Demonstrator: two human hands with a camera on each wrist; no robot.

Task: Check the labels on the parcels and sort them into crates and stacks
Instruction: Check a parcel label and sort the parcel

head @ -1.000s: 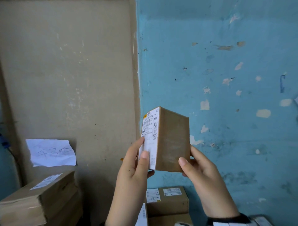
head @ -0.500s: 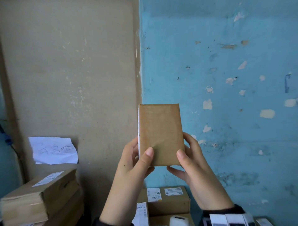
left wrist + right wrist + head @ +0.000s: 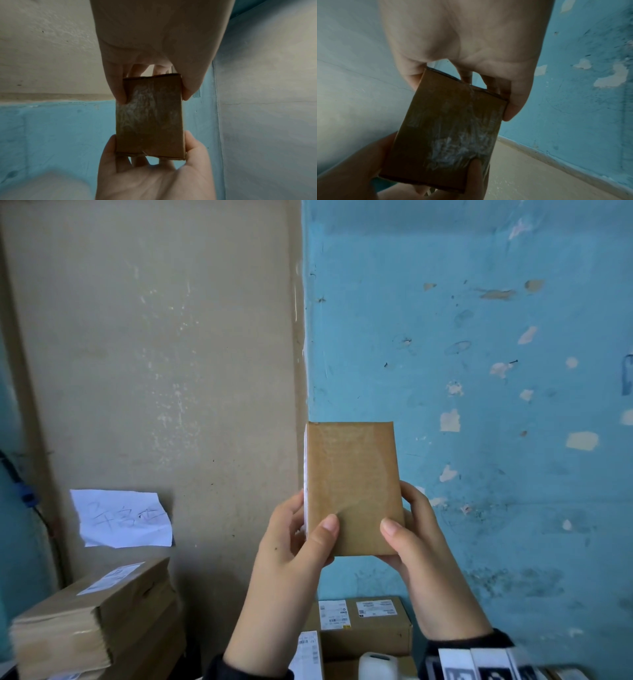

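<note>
We are holding a small brown parcel (image 3: 352,487) upright before the blue wall (image 3: 479,405), left hand (image 3: 298,535) and right hand (image 3: 407,535) curling their fingers round its lower edges; rotating it gently should be bringing its side label into view.

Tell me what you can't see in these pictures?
- Box label: head view, turned edge-on at the left side; unreadable.
- Left hand fingers: head view, behind the box.
- Note writing: head view, too faint.
- Lower parcels' labels: too small.
- White object: cut off by bottom edge.
</note>
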